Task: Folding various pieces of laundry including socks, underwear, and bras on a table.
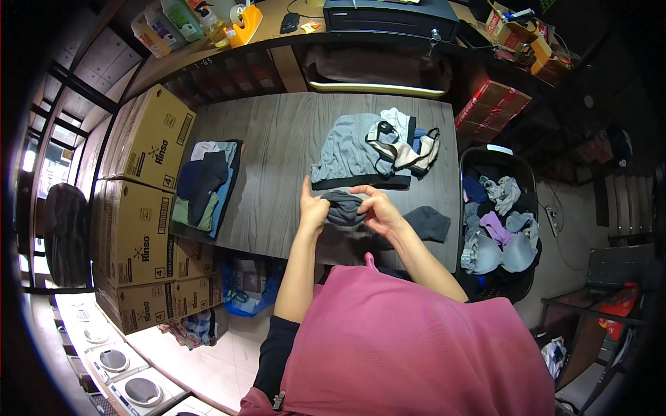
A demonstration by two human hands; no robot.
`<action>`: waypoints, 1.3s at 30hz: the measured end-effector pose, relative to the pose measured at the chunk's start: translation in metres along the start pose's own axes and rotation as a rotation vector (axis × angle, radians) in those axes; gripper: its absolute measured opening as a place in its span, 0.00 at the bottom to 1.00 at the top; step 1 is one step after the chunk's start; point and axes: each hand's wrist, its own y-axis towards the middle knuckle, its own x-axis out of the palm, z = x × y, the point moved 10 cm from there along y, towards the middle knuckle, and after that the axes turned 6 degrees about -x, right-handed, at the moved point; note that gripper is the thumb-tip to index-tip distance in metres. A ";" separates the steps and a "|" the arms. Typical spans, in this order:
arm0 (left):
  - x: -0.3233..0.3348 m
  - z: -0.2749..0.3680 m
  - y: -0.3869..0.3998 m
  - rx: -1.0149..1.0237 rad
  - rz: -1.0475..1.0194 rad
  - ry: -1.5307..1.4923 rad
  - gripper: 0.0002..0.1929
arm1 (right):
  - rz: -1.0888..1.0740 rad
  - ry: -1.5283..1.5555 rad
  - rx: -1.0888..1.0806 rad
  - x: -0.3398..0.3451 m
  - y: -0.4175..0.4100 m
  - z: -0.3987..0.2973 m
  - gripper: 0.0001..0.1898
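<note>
Between my two hands is a bunched dark grey garment (344, 208), perhaps a sock, held over the front of the grey wood-grain table (276, 156). My left hand (314, 212) grips its left end, with one finger pointing up. At the other end, the fingers of my right hand (382, 212) pinch the fabric. Another dark grey cloth piece (429, 223) lies just right of my right wrist, partly hidden by the forearm. Beyond my hands are a light grey garment with a black band (348, 148) and a white bra with black straps (408, 156).
A stack of folded clothes (205, 190) lies at the table's left, beside stacked Rinso cartons (151, 140). On the right stands a black laundry basket (528, 156) of clothes, with a grey bra (499, 254) on top. A counter (281, 39) with a black cash drawer (390, 18) borders the far side.
</note>
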 end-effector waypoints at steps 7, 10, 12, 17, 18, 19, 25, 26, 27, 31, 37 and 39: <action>0.067 0.035 -0.054 -0.262 -0.731 -0.500 0.39 | -0.310 0.334 0.273 -0.002 -0.027 0.020 0.17; 0.088 0.042 -0.067 -0.289 -0.651 -0.440 0.40 | -0.413 0.235 0.292 0.009 -0.049 0.010 0.16; 0.107 0.044 -0.070 -0.308 -0.701 -0.412 0.40 | -0.487 0.121 0.233 0.013 -0.058 0.003 0.20; 0.137 0.023 -0.052 -0.048 -0.564 0.074 0.22 | -0.724 -0.096 0.259 0.033 -0.083 0.018 0.28; 0.137 0.021 -0.044 0.002 -0.511 0.066 0.19 | -0.672 -0.068 0.206 0.029 -0.082 0.008 0.28; 0.132 0.020 -0.036 0.057 -0.446 0.053 0.17 | -0.632 -0.044 0.161 0.033 -0.083 -0.004 0.29; 0.112 -0.002 -0.053 -0.187 -0.513 -0.387 0.26 | -0.398 -0.047 0.124 -0.026 -0.082 -0.025 0.26; 0.108 -0.007 -0.056 -0.164 -0.498 -0.277 0.23 | -0.376 -0.097 0.115 -0.033 -0.082 -0.027 0.26; 0.103 -0.010 -0.059 -0.136 -0.476 -0.173 0.21 | -0.377 -0.095 0.117 -0.037 -0.082 -0.025 0.26; 0.090 -0.014 -0.054 -0.103 -0.471 -0.304 0.18 | -0.278 -0.114 0.141 -0.053 -0.082 -0.028 0.25; 0.090 0.034 -0.085 -0.070 -1.212 -1.057 0.23 | -0.157 -0.496 -0.024 -0.069 -0.089 -0.088 0.15; 0.082 0.006 -0.066 -0.143 -0.739 -0.736 0.21 | -0.115 -0.499 -0.085 -0.084 -0.084 -0.090 0.12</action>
